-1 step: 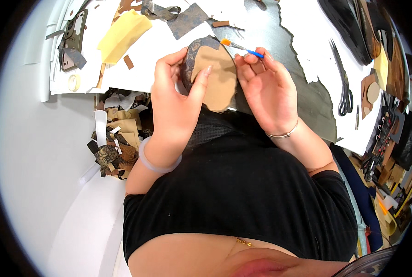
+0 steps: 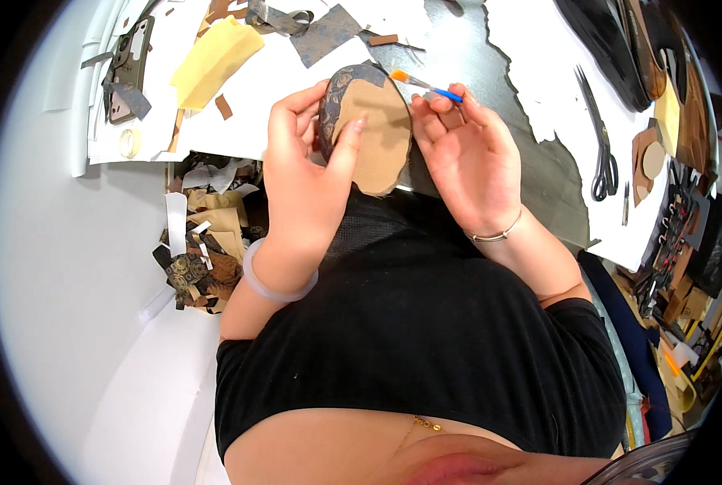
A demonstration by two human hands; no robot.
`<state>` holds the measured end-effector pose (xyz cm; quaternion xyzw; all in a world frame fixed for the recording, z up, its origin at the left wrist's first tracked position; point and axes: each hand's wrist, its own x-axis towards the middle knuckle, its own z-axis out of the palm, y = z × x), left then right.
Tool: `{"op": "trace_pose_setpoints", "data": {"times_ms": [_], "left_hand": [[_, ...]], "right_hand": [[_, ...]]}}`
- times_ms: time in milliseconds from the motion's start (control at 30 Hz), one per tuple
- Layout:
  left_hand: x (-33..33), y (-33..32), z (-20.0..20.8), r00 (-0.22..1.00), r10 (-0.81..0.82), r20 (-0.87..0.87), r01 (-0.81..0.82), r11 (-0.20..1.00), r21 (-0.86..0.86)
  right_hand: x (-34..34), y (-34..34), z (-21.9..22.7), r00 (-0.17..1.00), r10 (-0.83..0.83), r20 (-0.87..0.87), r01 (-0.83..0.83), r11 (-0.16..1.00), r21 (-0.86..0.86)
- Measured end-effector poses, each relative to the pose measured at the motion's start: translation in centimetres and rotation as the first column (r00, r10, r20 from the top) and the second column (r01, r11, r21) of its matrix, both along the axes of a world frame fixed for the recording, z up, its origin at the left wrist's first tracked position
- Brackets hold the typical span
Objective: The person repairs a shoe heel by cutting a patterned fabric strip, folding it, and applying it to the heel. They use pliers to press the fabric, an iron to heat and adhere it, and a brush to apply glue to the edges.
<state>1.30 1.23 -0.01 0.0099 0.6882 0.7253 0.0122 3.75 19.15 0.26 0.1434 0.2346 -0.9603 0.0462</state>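
Observation:
An oval tan board (image 2: pixel 384 153) is held up over the table's front edge. Dark patterned fabric (image 2: pixel 339 97) wraps round its upper left rim. My left hand (image 2: pixel 306 174) grips the board's left side, thumb pressed on the tan face, other fingers partly hidden behind. My right hand (image 2: pixel 476 158) is turned palm up beside the board's right edge. Between its thumb and fingers is a small paintbrush (image 2: pixel 419 82) with a blue handle and orange bristles. The bristles point left, close to the board's top right; whether they touch it I cannot tell.
A dark patterned scrap (image 2: pixel 326 36) and a yellow sheet (image 2: pixel 217 63) lie beyond my hands. At far left are a phone (image 2: pixel 132 65) and a tape roll (image 2: pixel 130 144). Black scissors (image 2: pixel 599 149) lie on the right. Below the table's left edge sits a heap of offcuts (image 2: pixel 203 242).
The board has shifted very slightly to the right and tilted a little, along with the brush tip. Both hands keep nearly the same place and grip.

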Motion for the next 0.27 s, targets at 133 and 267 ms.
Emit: {"op": "trace_pose_setpoints", "data": {"times_ms": [133, 267], "left_hand": [[1.5, 0.2, 1.9, 0.985, -0.058, -0.165, 0.029, 0.984, -0.174], [2.9, -1.3, 5.0, 0.711, -0.487, -0.507, -0.039, 0.693, -0.72]], "right_hand": [[1.4, 2.9, 1.3, 0.988, -0.063, -0.144, 0.067, 0.998, 0.019], [3.6, 6.6, 3.0, 0.971, -0.064, -0.229, 0.154, 0.903, 0.401]]}}
